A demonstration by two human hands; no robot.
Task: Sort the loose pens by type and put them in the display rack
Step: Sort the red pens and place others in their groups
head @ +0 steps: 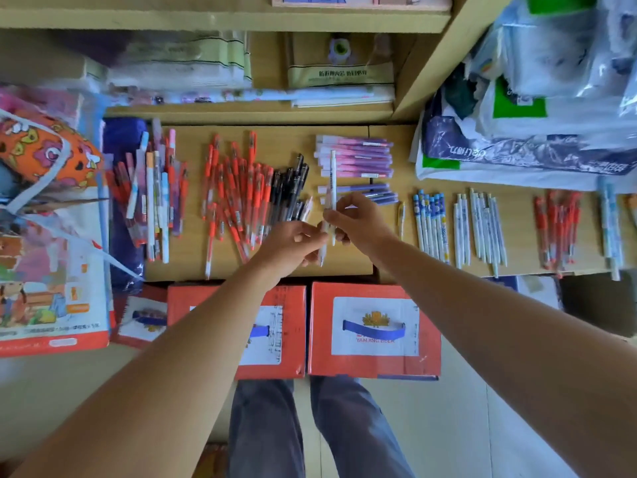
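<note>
I am pinching a white pen [333,174] in my right hand [358,220] and gripping a second pen [322,251] in my left hand [293,244], both just right of the black pile [291,188]. Sorted groups [431,225] are lying either side of it; mixed pens [155,194] far left of it are waiting, racking too, I judge.

A light-wood shelving unit [406,98] fills the far side. An upper shelf board [224,20] runs across the top, a lower shelf board [248,116] sits beneath it, and an upright panel [434,60] closes both at the right. In front lies a light-wood counter [348,260]. Two red cardboard boxes [320,326] sit side by side just below its front edge. The pale tiled floor [482,429] is softly, evenly lit.
</note>
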